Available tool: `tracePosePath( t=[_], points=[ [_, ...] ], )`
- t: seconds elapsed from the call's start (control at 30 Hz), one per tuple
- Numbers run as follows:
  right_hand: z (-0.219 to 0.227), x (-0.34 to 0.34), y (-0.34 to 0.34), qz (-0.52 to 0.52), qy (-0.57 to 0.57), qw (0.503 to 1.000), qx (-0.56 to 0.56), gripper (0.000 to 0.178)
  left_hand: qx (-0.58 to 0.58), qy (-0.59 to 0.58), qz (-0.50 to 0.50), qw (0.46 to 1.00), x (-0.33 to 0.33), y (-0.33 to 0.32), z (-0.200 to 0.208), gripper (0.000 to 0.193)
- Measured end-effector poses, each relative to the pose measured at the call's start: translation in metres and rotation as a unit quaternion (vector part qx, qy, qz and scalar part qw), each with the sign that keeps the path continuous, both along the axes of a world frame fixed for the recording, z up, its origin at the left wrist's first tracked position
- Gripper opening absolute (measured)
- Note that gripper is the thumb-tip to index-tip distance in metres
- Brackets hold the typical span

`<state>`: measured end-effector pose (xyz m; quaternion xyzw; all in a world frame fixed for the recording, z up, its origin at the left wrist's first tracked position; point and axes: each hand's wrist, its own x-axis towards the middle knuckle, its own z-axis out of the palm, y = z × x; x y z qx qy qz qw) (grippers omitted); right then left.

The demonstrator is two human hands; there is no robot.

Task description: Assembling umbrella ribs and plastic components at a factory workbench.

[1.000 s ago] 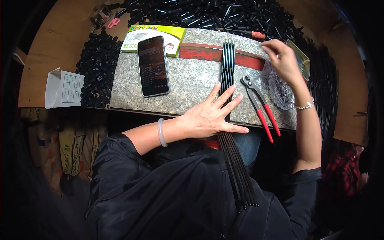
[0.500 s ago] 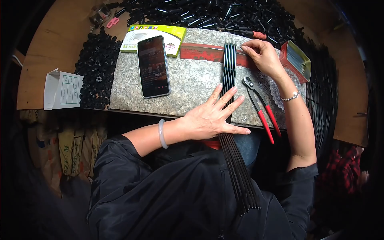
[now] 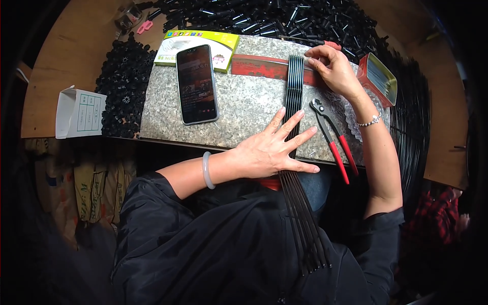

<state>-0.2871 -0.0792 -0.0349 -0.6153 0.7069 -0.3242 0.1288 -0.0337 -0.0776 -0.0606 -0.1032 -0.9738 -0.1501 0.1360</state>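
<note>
The left hand point(image 3: 272, 150) lies flat, fingers spread, pressing a bundle of black rods point(image 3: 294, 96) onto the granite slab point(image 3: 239, 104). The right hand point(image 3: 335, 71) pinches the rods' far ends beside a red strip point(image 3: 259, 65). Red-handled pliers point(image 3: 333, 137) lie just right; a phone point(image 3: 196, 84) rests left.

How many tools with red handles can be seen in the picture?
1: the pliers lie on the stone slab, right of the black rods, between the left hand and right hand. Others may be hidden.
</note>
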Motion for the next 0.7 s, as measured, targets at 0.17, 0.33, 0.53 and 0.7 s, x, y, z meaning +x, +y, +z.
tracePosePath(
  t=[0.17, 0.33, 0.53, 0.7],
  points=[
    [-0.002, -0.004, -0.003, 0.032, 0.031, 0.999, -0.010, 0.015, 0.000, 0.002, 0.001, 1.000, 0.000, -0.001, -0.001, 0.072],
    [-0.004, -0.008, -0.007, 0.060, -0.034, 0.997, 0.026, 0.013, 0.002, -0.007, 0.007, 1.000, 0.001, -0.001, 0.002, 0.070],
    [-0.002, 0.001, -0.008, 0.085, -0.049, 0.995, 0.019, 0.028, 0.032, -0.006, -0.005, 0.999, 0.000, -0.003, 0.001, 0.068],
    [0.005, 0.002, -0.014, 0.084, 0.018, 0.994, -0.065, 0.035, 0.017, 0.004, 0.001, 1.000, 0.001, -0.002, -0.003, 0.068]
  ],
)
